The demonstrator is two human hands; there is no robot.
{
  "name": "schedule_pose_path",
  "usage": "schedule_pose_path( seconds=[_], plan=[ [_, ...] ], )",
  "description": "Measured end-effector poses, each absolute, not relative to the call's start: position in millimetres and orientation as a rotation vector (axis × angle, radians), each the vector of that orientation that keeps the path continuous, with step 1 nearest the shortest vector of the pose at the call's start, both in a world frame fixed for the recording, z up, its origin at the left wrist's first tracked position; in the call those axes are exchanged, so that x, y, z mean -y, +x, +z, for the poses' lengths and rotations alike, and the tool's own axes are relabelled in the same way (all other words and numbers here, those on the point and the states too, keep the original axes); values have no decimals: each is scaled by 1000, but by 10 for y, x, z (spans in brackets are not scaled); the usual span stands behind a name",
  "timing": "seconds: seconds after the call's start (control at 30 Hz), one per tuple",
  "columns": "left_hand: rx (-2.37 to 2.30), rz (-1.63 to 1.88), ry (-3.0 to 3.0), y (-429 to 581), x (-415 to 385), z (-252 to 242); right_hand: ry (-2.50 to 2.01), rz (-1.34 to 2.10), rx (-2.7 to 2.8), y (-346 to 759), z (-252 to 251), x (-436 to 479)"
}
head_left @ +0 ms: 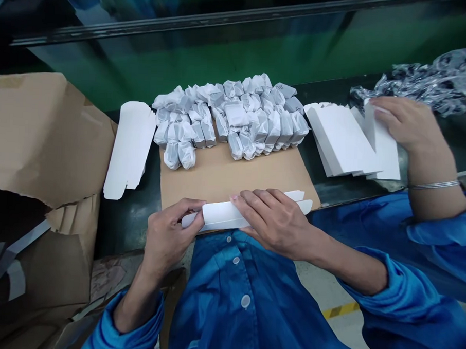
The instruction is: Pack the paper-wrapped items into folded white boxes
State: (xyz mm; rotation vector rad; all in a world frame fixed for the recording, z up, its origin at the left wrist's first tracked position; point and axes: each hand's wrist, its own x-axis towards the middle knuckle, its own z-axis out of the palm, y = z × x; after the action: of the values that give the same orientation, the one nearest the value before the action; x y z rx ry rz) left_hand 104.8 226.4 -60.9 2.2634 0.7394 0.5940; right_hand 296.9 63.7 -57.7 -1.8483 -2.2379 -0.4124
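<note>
Near the front edge of a brown cardboard sheet (pixel 236 177), I hold a white folding carton (pixel 223 214), partly folded, with flaps showing at both ends. My left hand (pixel 174 231) pinches its left end between thumb and fingers. Across its right part lies my right hand (pixel 273 220), fingers bent over the top and pressing on it. Beyond the carton, several small items in whitish wrapping (pixel 259 111) sit packed together on the sheet's far half. To the left lies a stack of flat white cartons (pixel 130 144).
At the right, a co-worker's hand (pixel 401 120) touches a stack of white cartons (pixel 340 138). Behind it lies a heap of clear plastic bags with dark contents (pixel 438 80). A large open cardboard box (pixel 45 130) stands left. A green panel (pixel 222 55) runs along the back.
</note>
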Motion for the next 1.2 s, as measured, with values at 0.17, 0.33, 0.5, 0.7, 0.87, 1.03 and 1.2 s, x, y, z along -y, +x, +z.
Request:
schedule_pose_path(
  seconds=[0.17,0.33,0.5,0.7,0.87,1.03,1.2],
  plan=[
    [-671,656,2383,1109,-2269,-580,-1936,-582,2212,2890,-556,-616],
    [-614,662,2348,1096,-2292,-494,-1931,-632,2199,2849,-482,-581],
    [-477,669,2054,1037,-2416,-445,-1813,-526,2098,2897,-378,-556],
    [-604,1374,1566,1231,-2047,-649,-1999,-657,1606,3007,-606,-752],
    [-711,1091,1638,1550,-1706,-872,-1879,-555,1668,2658,-784,-857],
    [-835,995,1943,1516,-2001,-838,-1667,314,1589,2689,-542,-875],
    [-590,887,2125,1390,-2064,-772,-1356,532,1578,2978,-461,-1037]
  ],
)
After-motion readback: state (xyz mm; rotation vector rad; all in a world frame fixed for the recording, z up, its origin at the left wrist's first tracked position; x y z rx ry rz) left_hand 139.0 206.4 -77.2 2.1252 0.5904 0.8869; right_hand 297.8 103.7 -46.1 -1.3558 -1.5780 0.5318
